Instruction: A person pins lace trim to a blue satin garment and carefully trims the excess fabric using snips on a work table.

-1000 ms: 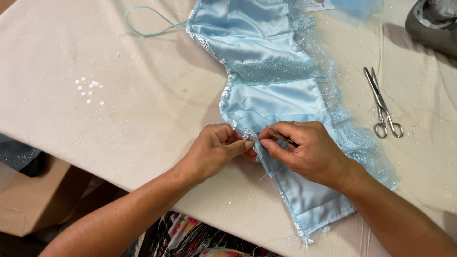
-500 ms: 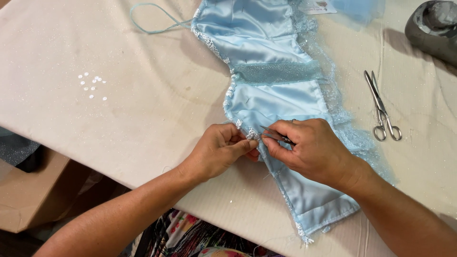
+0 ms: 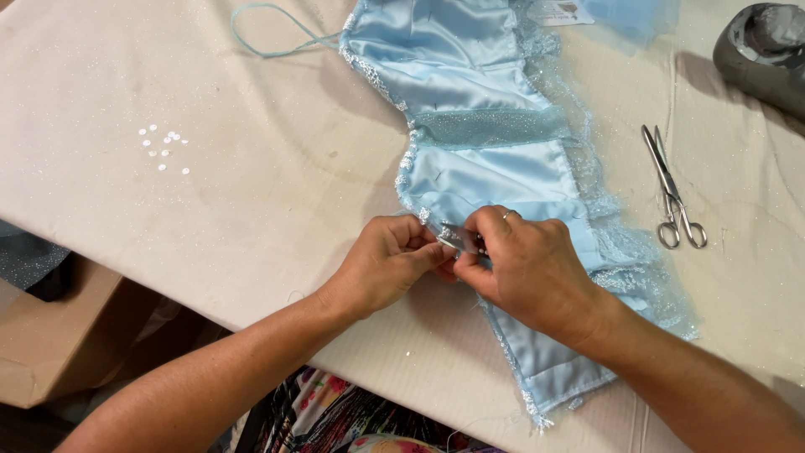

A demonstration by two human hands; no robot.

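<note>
A light blue satin garment (image 3: 470,180) with a sparkly beaded edge and lace trim lies inside out on the beige table (image 3: 251,193). My left hand (image 3: 386,264) and my right hand (image 3: 524,268) meet at its left edge, near the table's front. Both pinch the beaded trim (image 3: 444,236) between thumb and fingertips. A ring shows on my right hand. Whatever small thing the fingertips hold there is hidden. A thin blue strap (image 3: 268,38) loops out from the garment's top left.
Silver scissors (image 3: 671,193) lie shut to the right of the garment. A small cluster of white sequins (image 3: 163,149) sits on the table at left. A grey rounded object (image 3: 763,54) is at the top right corner. A cardboard box (image 3: 59,335) stands below the table edge at left.
Both hands have stayed pinched on the trim, with only small finger shifts. The view has drifted slightly, so the garment sits a little further right in the picture.
</note>
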